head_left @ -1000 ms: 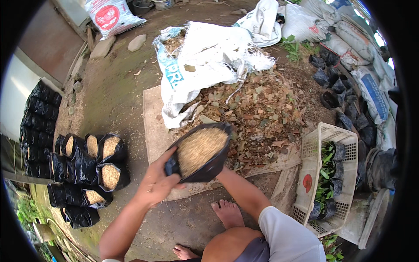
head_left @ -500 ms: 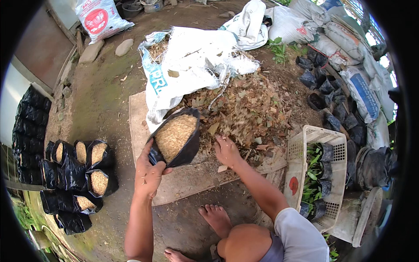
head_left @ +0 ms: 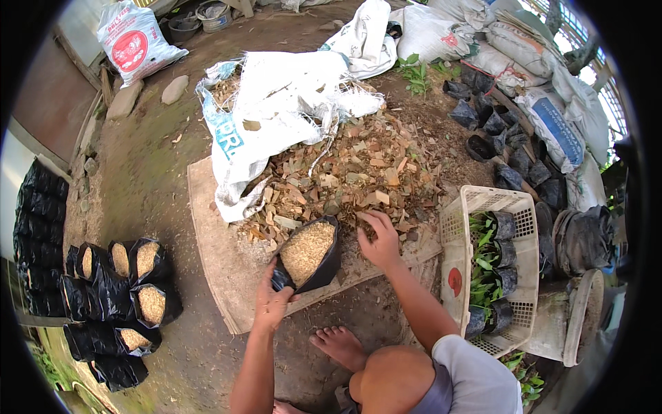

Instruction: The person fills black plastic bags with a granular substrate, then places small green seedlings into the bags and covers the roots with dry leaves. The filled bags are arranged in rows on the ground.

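Observation:
My left hand (head_left: pixel 273 298) grips the lower left side of a black plastic planting bag (head_left: pixel 325 270). Pale rice husks (head_left: pixel 307 252) fill the bag up to its wide mouth, which tilts toward me. To the right of the bag, apart from it, my right hand (head_left: pixel 380 241) hovers with bent, spread fingers and holds nothing I can see. Just beyond both hands lies a heap of brown wood chips and dry leaf bits (head_left: pixel 358 172), on a tan mat (head_left: pixel 210 228).
A torn white sack (head_left: pixel 283 90) covers the heap's far left. Several husk-filled black bags (head_left: pixel 152 303) stand at left. On the right is a cream plastic crate (head_left: pixel 452 241) with seedlings (head_left: pixel 483 262) in black bags. Full sacks (head_left: pixel 552 131) line the far right.
The planting bag and my left hand have moved right and toward me. My right hand has shifted right, and the flying chips beside it have settled. The whole view has turned slightly.

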`<state>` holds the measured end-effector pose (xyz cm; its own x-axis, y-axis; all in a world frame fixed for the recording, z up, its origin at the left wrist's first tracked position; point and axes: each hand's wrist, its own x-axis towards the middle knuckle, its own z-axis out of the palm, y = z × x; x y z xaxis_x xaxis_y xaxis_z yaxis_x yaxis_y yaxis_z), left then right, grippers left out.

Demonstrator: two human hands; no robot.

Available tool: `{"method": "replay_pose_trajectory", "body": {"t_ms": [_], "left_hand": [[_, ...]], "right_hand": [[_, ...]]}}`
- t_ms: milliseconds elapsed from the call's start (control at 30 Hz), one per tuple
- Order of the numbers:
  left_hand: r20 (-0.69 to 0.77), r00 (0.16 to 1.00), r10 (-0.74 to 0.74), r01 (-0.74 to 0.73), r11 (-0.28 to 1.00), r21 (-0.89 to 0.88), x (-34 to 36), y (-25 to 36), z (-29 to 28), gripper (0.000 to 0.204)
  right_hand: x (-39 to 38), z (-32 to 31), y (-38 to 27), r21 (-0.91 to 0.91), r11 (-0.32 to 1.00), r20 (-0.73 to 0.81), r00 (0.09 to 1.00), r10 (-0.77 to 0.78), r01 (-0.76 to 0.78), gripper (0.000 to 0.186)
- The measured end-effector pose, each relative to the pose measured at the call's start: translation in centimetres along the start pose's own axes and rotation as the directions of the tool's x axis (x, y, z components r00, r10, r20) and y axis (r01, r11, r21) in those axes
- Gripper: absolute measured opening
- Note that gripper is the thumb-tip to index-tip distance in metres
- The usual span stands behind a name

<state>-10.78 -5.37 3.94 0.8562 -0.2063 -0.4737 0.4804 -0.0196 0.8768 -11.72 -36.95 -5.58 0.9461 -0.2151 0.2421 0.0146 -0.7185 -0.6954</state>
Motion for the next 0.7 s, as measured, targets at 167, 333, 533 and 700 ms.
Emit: {"method": "replay_pose_trajectory", "body": {"t_ms": [167,333,533,700], "left_hand": [[0.101,0.934,0.343,-0.346,0.795,0.499,0.5,-4.7,0.0,0.066],[-0.420,0.753,0.507,-0.268,0.819,0.508,-0.1,-8.3,-5.2,0.071],[-0.928,0.351,0.124,0.723,0.594,0.353,-1.0,-14.3,-9.3,0.067],[-0.749,0.641,0.167,0.226,0.892,0.392,-0.1,-12.1,-12.7,0.043]], "right_hand": [[-6.6,0.7,1.0,-0.519,0.715,-0.210,0.881,0.425,-0.469,0.121],[4.3,2.0,4.5,-0.447,0.802,-0.090,0.911,0.402,-0.398,0.105],[15.9,-3.5,-1.9,-0.378,0.822,0.062,0.875,0.481,-0.425,0.097],[11.9,-4.3,-8.2,-0.563,0.799,-0.009,0.969,0.248,-0.210,0.116]]}}
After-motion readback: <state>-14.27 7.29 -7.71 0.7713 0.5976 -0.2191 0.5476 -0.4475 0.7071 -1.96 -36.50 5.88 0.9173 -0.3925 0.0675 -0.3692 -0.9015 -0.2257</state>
